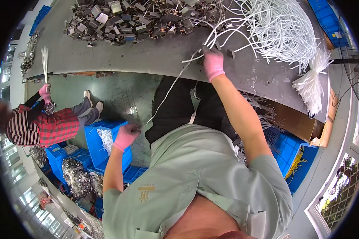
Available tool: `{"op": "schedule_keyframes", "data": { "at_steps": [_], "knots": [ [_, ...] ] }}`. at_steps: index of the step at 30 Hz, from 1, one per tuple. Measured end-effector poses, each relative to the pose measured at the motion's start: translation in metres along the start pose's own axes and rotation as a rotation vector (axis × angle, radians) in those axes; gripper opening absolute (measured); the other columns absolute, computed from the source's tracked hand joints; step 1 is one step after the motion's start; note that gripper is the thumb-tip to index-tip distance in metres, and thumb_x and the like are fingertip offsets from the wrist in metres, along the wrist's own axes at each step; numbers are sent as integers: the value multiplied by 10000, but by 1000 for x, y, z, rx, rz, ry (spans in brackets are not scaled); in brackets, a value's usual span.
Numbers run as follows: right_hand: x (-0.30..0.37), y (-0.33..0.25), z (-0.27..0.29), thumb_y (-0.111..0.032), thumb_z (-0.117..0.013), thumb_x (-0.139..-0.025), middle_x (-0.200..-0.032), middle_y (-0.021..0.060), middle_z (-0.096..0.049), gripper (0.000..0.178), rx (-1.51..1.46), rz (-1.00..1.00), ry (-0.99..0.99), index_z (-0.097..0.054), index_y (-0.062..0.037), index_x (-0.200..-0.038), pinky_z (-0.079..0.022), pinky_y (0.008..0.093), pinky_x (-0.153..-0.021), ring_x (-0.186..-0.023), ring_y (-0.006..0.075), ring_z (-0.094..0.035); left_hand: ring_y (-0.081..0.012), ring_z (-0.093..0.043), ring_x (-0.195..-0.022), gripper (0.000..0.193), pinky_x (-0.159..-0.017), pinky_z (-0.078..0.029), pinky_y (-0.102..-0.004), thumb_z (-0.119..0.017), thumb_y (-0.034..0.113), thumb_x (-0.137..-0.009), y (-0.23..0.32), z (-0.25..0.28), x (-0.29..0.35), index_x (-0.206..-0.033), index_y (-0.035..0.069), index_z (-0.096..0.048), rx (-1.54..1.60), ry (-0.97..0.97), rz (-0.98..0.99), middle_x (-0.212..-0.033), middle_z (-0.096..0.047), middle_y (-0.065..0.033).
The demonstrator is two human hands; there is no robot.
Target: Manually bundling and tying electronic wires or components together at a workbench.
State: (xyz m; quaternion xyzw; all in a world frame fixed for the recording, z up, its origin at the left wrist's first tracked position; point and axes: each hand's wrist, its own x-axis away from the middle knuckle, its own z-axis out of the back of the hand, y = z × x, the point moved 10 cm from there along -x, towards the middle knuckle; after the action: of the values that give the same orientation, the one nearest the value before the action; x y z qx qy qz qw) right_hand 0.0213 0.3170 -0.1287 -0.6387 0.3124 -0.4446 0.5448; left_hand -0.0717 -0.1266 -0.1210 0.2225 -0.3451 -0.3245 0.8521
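Note:
My right hand (pixel 213 63), in a pink glove with dark fingertips, is closed at the near part of the grey table. White wires (pixel 192 59) pass at its fingertips, and a small grey metal piece (pixel 218 46) shows just beyond them. One long white wire (pixel 167 95) trails from there over the table edge, down towards my left hand. My left hand (pixel 125 136), gloved the same way, is off the table above a blue crate, fingers curled together. The wire's lower end shows close to those fingertips; whether they grip anything is too small to make out.
Small metal housings (pixel 135 22) lie heaped along the table's far side. A big tangle of white wires (pixel 283 32) covers the far right, with a tied bundle (pixel 313 81) at the edge. Blue crates (pixel 105 129) stand on the left; a co-worker (pixel 48 125) there holds white wires.

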Motion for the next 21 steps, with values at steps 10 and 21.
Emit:
{"op": "schedule_keyframes", "data": {
  "at_steps": [10, 21],
  "knots": [
    [-25, -41, 9, -165, -522, -940, -892, 145, -657, 272, -237, 133, -73, -567, 56, -1092, -556, 350, -601, -770, 243, -673, -156, -636, -647, 112, -613, -489, -288, -646, 77, -767, -38, 13, 11, -813, -16, -685, 21, 173, 47, -732, -675, -147],
    [-16, -63, 23, -215, -498, -963, -845, 168, -673, 325, -121, 248, -84, -558, 71, -1106, -532, 308, -545, -721, 262, -687, -255, -672, -659, 152, -608, -505, -323, -629, 136, -771, -10, 19, -10, -828, 14, -699, 51, 168, -31, -740, -666, -174]
  ]
}}
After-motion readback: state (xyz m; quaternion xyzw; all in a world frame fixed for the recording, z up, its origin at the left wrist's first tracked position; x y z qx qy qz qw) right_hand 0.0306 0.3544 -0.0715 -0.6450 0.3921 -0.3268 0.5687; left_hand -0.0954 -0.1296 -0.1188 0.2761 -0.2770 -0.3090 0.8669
